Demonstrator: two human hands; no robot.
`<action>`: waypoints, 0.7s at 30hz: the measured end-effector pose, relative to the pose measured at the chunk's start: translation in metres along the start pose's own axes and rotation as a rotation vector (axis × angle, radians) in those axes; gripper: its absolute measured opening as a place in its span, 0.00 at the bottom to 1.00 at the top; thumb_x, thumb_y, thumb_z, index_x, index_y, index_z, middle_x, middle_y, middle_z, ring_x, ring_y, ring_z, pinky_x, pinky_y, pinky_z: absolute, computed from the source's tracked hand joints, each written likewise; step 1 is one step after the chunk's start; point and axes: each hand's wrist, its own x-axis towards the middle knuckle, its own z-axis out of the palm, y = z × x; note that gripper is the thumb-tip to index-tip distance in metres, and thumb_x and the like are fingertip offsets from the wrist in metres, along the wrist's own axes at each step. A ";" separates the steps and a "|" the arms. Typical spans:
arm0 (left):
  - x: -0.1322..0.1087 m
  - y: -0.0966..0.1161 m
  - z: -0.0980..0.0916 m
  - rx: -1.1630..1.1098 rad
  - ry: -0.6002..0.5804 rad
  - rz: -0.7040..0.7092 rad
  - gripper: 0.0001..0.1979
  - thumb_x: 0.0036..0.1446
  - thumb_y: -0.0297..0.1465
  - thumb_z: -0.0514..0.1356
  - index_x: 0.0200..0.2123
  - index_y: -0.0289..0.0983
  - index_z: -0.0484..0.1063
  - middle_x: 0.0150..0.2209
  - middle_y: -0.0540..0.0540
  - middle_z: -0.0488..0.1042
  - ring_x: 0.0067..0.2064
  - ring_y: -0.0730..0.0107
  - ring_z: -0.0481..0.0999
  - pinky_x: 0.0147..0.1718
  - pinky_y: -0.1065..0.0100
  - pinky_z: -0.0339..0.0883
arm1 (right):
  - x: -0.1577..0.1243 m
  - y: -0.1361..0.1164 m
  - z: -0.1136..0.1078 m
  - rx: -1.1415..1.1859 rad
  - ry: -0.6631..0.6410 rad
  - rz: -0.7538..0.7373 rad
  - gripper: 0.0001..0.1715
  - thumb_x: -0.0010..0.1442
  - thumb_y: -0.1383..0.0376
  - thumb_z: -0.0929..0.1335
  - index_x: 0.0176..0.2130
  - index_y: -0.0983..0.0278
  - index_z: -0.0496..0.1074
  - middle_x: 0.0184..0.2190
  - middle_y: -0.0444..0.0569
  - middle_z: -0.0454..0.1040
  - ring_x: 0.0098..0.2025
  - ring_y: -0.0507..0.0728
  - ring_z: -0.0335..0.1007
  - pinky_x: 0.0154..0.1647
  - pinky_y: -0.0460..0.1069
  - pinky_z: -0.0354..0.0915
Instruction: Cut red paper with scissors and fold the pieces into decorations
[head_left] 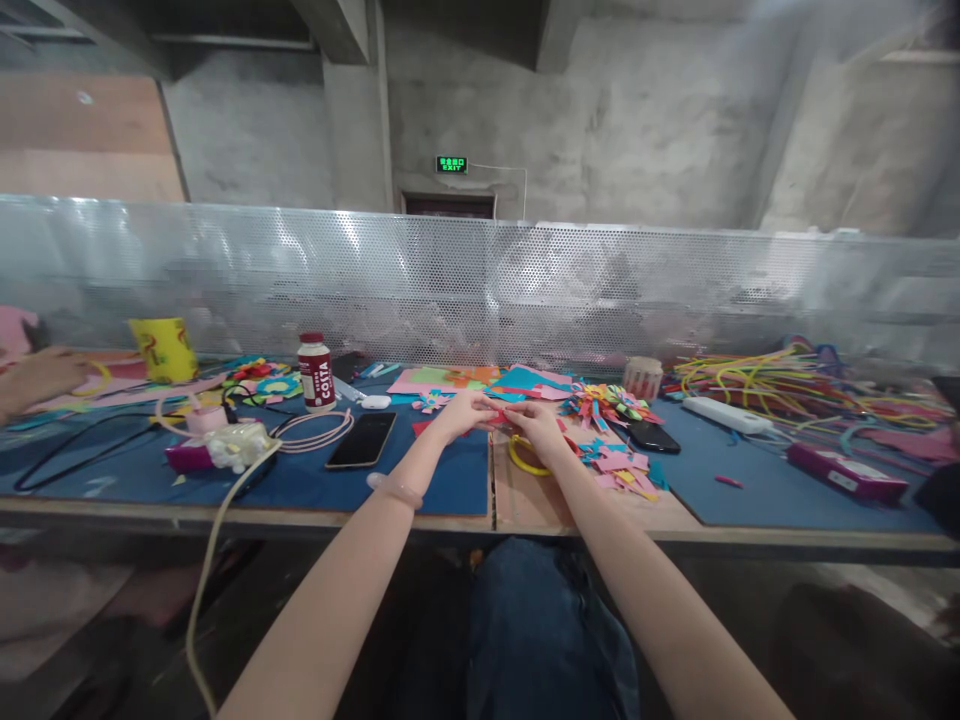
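My left hand (pixel 461 412) and my right hand (pixel 538 424) meet over the middle of the table, fingers pinched together on a small red paper piece (pixel 496 415) held between them. A yellow ring (pixel 525 458) lies on the bare wood just under my right hand. Pink and blue paper scraps (pixel 619 468) are strewn to the right of it. A folded multicoloured paper flower (pixel 607 403) sits just beyond my right hand.
A black phone (pixel 361 440) lies left of my hands, a second phone (pixel 654 437) right. A Costa bottle (pixel 315 372), yellow cup (pixel 163 349), white cable (pixel 217 520), coloured straws (pixel 780 385) and a perforated metal screen (pixel 480 285) surround them. Another person's hand (pixel 37 378) rests far left.
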 end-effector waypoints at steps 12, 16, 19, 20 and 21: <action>0.012 -0.015 -0.004 0.082 0.017 0.055 0.10 0.43 0.29 0.63 0.32 0.30 0.71 0.30 0.42 0.75 0.32 0.65 0.75 0.34 0.59 0.70 | 0.006 0.007 -0.006 -0.081 0.013 -0.016 0.21 0.36 0.58 0.73 0.30 0.67 0.72 0.23 0.46 0.73 0.23 0.51 0.67 0.27 0.47 0.64; 0.011 -0.013 -0.002 0.093 0.038 0.031 0.11 0.43 0.27 0.63 0.33 0.30 0.70 0.28 0.43 0.75 0.29 0.67 0.75 0.33 0.61 0.70 | 0.006 0.010 -0.006 -0.090 0.033 -0.032 0.20 0.36 0.58 0.73 0.30 0.67 0.71 0.24 0.47 0.73 0.24 0.52 0.68 0.28 0.48 0.64; 0.009 -0.010 -0.001 0.119 0.068 0.005 0.13 0.45 0.26 0.62 0.36 0.30 0.68 0.26 0.44 0.74 0.26 0.69 0.75 0.32 0.62 0.70 | 0.006 0.008 -0.004 -0.135 0.066 -0.059 0.19 0.38 0.59 0.72 0.30 0.67 0.70 0.23 0.46 0.72 0.25 0.52 0.68 0.29 0.48 0.64; 0.008 -0.009 0.000 0.138 0.079 0.005 0.13 0.45 0.26 0.62 0.37 0.30 0.67 0.26 0.45 0.74 0.26 0.69 0.75 0.32 0.62 0.70 | 0.005 0.007 -0.003 -0.167 0.066 -0.072 0.18 0.39 0.59 0.71 0.31 0.66 0.70 0.24 0.46 0.72 0.26 0.52 0.68 0.29 0.48 0.64; 0.007 -0.007 0.001 0.160 0.086 0.011 0.13 0.45 0.25 0.61 0.38 0.30 0.67 0.26 0.45 0.74 0.26 0.69 0.75 0.31 0.63 0.70 | 0.005 0.005 -0.002 -0.203 0.049 -0.091 0.18 0.42 0.58 0.70 0.33 0.66 0.70 0.25 0.47 0.73 0.27 0.53 0.68 0.29 0.48 0.64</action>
